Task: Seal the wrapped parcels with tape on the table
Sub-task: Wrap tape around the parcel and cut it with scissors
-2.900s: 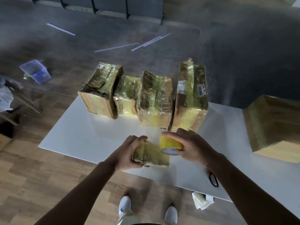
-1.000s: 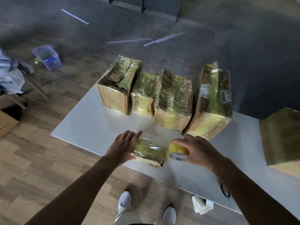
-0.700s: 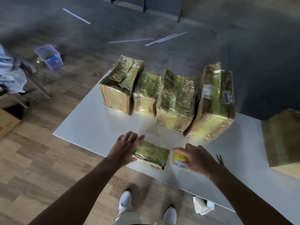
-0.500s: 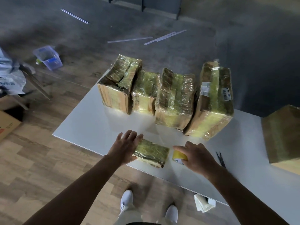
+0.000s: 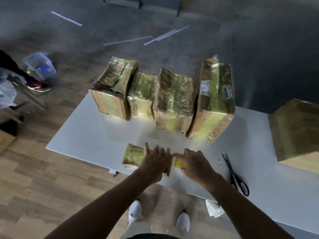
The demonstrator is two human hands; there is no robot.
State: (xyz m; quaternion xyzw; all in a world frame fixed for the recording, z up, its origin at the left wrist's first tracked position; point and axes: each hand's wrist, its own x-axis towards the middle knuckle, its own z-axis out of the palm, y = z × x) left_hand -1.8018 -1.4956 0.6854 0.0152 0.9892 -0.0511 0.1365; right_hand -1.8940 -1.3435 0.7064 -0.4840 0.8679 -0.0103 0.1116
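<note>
white table [image 5: 103, 135]. yellow tape roll [image 5: 178, 163]. small parcel [image 5: 132, 156] and row of parcels [image 5: 174, 100] at twelve o'clock: brown card under glossy yellow-green film. black scissors [image 5: 236, 176] at three o'clock. white shoes [image 5: 135, 213], wood-grain floor [image 5: 51, 187] at six.

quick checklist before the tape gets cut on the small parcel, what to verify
1. Small parcel held down: ok, left hand presses flat on it.
2. Tape roll gripped: ok, right hand holds it beside the parcel's right end.
3. Scissors in reach: likely ok, they lie on the table right of the right hand.
4. Free hand for scissors: not ok, both are busy.
5. Tape stuck across the parcel: cannot tell, hands hide it.
</note>
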